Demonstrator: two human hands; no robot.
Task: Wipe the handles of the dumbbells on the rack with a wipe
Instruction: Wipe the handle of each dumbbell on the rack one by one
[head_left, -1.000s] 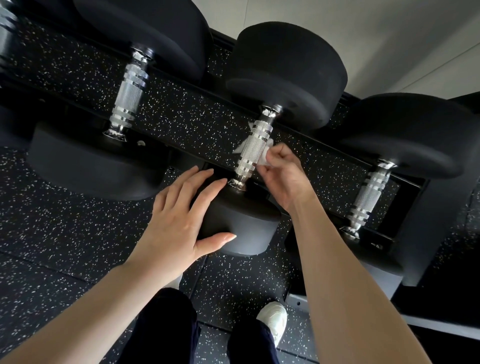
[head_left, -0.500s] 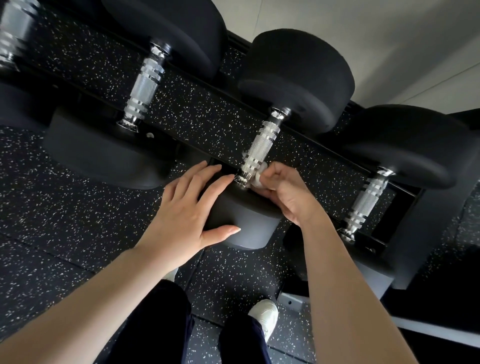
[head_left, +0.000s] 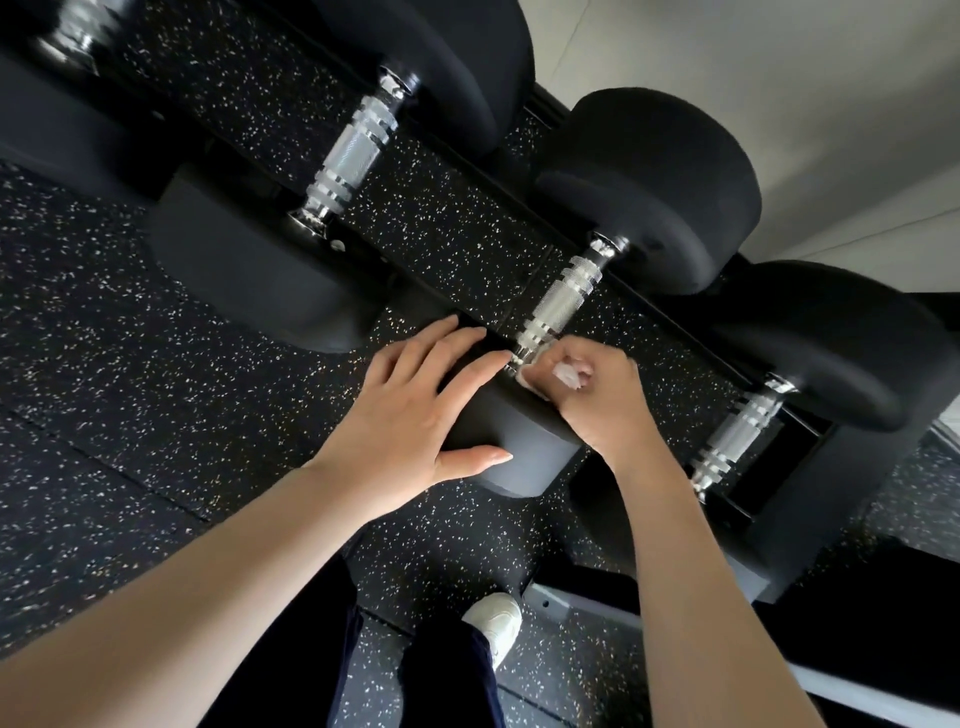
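Observation:
Black dumbbells with knurled silver handles lie across a dark rack. The middle dumbbell's handle (head_left: 562, 303) runs from its far head down to its near head (head_left: 524, 452). My right hand (head_left: 597, 395) grips a crumpled white wipe (head_left: 567, 375) at the near end of that handle, beside the near head. My left hand (head_left: 415, 415) rests flat with straight fingers on top of the near head. Another handle (head_left: 353, 156) lies to the left and a third (head_left: 737, 434) to the right.
The rack's dark rail (head_left: 670, 322) runs diagonally under the handles. Speckled black rubber floor (head_left: 104, 415) lies below. My white shoe (head_left: 496, 621) and dark trouser legs show at the bottom. A pale wall (head_left: 779, 78) is at upper right.
My right hand slid the wipe down the middle handle from its centre to the near end. The view shifted right and down; my left hand stayed on the near head.

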